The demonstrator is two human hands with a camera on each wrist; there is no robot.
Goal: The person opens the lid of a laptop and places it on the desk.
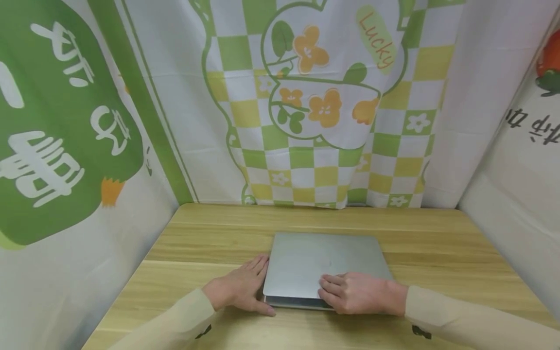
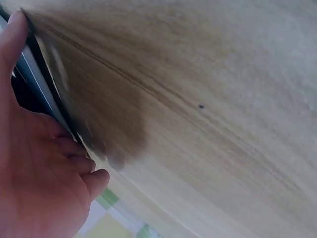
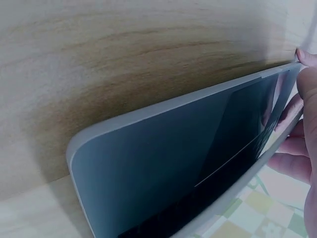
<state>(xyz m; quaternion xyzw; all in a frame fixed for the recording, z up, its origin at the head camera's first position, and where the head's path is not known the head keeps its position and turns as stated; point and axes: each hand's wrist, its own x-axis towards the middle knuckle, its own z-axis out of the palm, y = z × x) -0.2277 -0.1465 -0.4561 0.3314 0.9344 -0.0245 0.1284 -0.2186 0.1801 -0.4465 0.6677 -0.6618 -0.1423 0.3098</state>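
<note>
A silver laptop (image 1: 306,260) lies on the wooden table (image 1: 210,233) with its lid raised a narrow gap at the front. My right hand (image 1: 360,294) pinches the lid's front edge, fingertips on the outer face; the right wrist view shows the dark gap between lid and base. Along the laptop's left side rests my left hand (image 1: 242,287), fingers fairly straight against the edge and thumb at the front left corner. The left wrist view has this hand's palm beside the laptop's edge (image 2: 42,79). Most of the keyboard is hidden under the lid.
Behind the table hangs a green and yellow checked curtain (image 1: 297,160) with flower prints. Printed cloth walls (image 1: 57,121) stand close on the left and right. Bare wood surrounds the laptop, and the table's back edge meets the curtain.
</note>
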